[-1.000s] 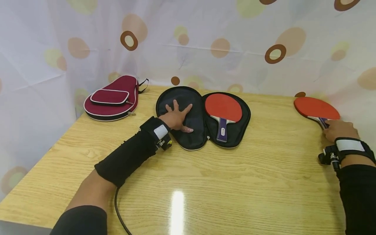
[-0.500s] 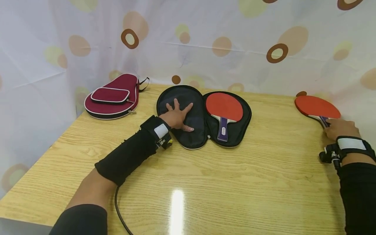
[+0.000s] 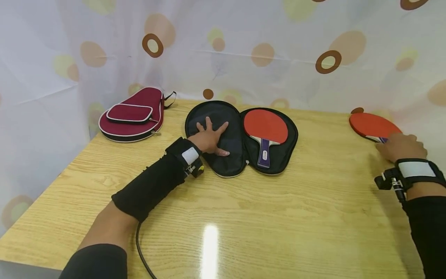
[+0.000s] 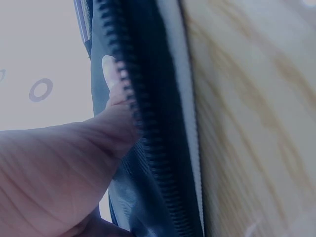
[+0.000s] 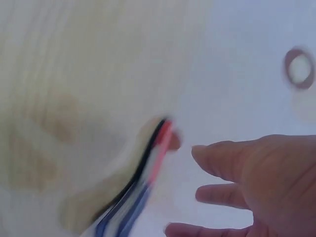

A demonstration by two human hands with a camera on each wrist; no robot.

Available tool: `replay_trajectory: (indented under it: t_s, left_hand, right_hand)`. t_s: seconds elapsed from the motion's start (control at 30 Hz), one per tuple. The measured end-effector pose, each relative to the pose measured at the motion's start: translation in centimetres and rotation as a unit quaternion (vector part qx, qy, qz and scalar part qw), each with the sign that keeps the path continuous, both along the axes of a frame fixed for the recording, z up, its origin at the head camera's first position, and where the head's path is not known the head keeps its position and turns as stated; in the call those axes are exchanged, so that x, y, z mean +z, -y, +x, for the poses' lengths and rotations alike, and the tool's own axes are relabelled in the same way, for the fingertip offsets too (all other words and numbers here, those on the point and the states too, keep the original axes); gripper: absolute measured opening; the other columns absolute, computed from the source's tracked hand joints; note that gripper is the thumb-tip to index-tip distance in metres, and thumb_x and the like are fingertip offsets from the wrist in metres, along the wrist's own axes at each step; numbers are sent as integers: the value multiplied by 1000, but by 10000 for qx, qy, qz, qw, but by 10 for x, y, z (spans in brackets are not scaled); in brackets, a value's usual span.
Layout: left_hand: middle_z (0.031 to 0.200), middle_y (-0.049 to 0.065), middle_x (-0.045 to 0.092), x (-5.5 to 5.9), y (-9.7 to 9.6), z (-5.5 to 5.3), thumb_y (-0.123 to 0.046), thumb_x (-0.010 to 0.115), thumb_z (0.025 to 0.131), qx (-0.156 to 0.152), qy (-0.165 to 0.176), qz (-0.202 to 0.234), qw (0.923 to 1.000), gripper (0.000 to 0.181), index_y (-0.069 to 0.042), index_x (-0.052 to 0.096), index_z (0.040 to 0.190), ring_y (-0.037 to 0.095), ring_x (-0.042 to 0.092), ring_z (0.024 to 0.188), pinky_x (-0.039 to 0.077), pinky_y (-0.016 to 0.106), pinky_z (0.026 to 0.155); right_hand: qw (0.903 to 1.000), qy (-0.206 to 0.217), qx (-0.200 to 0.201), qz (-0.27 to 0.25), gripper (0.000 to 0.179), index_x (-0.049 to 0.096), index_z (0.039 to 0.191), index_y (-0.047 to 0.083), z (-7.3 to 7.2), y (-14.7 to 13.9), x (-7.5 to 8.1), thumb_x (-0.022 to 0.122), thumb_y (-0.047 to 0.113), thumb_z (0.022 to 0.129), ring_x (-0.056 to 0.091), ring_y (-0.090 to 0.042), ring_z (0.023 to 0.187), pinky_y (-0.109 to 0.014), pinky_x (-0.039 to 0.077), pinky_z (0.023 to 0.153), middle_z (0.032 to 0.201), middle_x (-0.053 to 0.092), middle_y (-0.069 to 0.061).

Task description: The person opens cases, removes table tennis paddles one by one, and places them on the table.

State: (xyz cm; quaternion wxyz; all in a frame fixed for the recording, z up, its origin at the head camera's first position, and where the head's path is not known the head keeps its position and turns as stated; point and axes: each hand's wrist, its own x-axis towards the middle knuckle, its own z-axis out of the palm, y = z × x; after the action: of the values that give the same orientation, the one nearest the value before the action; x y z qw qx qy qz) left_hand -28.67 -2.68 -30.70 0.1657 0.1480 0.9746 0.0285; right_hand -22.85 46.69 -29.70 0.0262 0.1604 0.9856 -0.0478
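In the head view, the left hand [image 3: 209, 140] rests, fingers spread, on the left half of the black case [image 3: 226, 166], which lies unfolded on the table [image 3: 278, 224]; the first bat [image 3: 265, 126] lies on the right half. The maroon bag [image 3: 130, 110] lies to the left. At far right, the right hand [image 3: 403, 147] is over the grip end of the second bat [image 3: 373, 123], covering most of its handle [image 3: 382, 140], and its fingers cannot be made out from here. Should the left palm slide, the case could drag and turn the first bat; a loose sweep on the right could push the second bat into the curtain [image 3: 265, 23]. In the left wrist view, zip teeth [image 4: 160, 168] cross the hand, hiding most of the fingers, so their spread cannot be judged there. In the right wrist view, thumb and visible fingers stand apart, with a gap to the second bat; closing from there might miss the handle. The bat is blurred, edge-on and cut off below.
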Motion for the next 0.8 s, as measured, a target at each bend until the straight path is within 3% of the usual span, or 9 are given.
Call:
replay_trajectory:
  t_s: [0.07, 0.13, 0.23, 0.3, 0.4, 0.6, 0.8]
  left_hand:
    - [163, 30, -14, 1, 2, 0, -61, 67, 88, 3, -32, 17, 10000, 107, -31, -3, 163, 59, 0, 146, 40, 67, 102]
    - [163, 30, -13, 0, 3, -1, -61, 67, 88, -7, -60, -1, 10000, 107, -31, -3, 163, 59, 1, 146, 41, 67, 102]
    - [164, 29, -13, -1, 4, -1, -61, 68, 87, 18, -38, 41, 10000, 108, -31, -3, 163, 59, 1, 147, 41, 66, 103]
    - [164, 29, -13, -3, 5, -1, -62, 68, 86, 16, -50, 28, 10000, 109, -31, -3, 163, 59, 1, 146, 41, 66, 102]
    - [163, 30, -12, -5, 6, 0, -62, 67, 87, -4, -82, 25, 10000, 108, -30, -3, 163, 60, 2, 146, 43, 65, 101]
    - [164, 29, -11, -7, 7, 2, -62, 67, 87, 13, -80, 35, 10000, 107, -30, -2, 163, 60, 2, 146, 43, 65, 101]
    - [164, 28, -12, -8, 7, 3, -61, 68, 87, 61, -37, 106, 9999, 108, -31, -2, 163, 59, 1, 146, 42, 65, 102]
  right_hand:
    - [9975, -285, 639, -119, 38, 50, 85, -11, 0, 22, 11, 50, 24, 100, 53, -47, 74, -52, 46, 62, 77, 49, -26]
    - [9916, -439, 1192, -258, 37, 60, 92, -10, -2, 49, 18, 53, 25, 101, 55, -48, 74, -54, 48, 63, 81, 58, -28]
    - [9828, -494, 1687, -562, 48, 56, 120, -17, -5, 99, 22, 54, 28, 103, 60, -52, 84, -58, 50, 72, 98, 63, -38]
    - [9786, -446, 1838, -816, 62, 40, 139, -20, -4, 134, 21, 54, 29, 104, 60, -54, 98, -62, 49, 80, 117, 58, -42]
    - [9678, -374, 2197, -1171, 64, 38, 142, -17, 1, 183, 17, 56, 30, 104, 65, -44, 87, -52, 52, 73, 102, 65, -35]
    - [9489, 174, 2788, -1468, 68, 35, 145, -14, 6, 248, 4, 58, 34, 103, 67, -36, 93, -46, 53, 75, 114, 65, -31]
    - [9509, 491, 2761, -1311, 55, 46, 130, -13, 2, 278, -12, 64, 29, 99, 63, -26, 69, -32, 47, 58, 85, 61, -17]
